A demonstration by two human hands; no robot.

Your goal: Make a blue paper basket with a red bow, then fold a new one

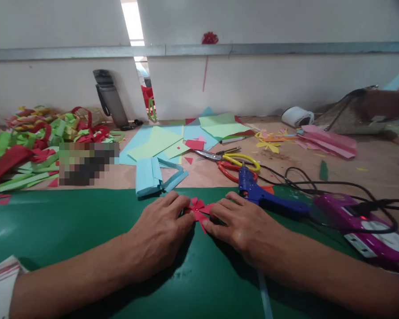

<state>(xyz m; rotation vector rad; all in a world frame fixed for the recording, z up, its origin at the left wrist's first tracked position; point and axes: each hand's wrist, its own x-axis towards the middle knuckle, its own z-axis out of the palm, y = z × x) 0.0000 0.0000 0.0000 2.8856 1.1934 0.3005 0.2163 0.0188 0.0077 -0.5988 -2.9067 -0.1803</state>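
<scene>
A small red paper flower [197,210] with narrow petals is held low over the green mat [69,221]. My left hand [164,226] pinches its left petals between thumb and fingers. On the other side, my right hand [236,221] grips petals at the right, its thumb near the lower petal. A folded light blue paper piece [148,176] lies just beyond my left hand. The blue glue gun [269,197] rests beyond my right hand, beside scissors [231,164] with red and yellow handles.
Green and red paper strips [23,146] are heaped at the left, near a grey bottle [110,99]. Coloured sheets [162,141] lie at the back. On the right are a purple power strip [365,226] with black cables, pink paper [329,141] and a bag [362,110].
</scene>
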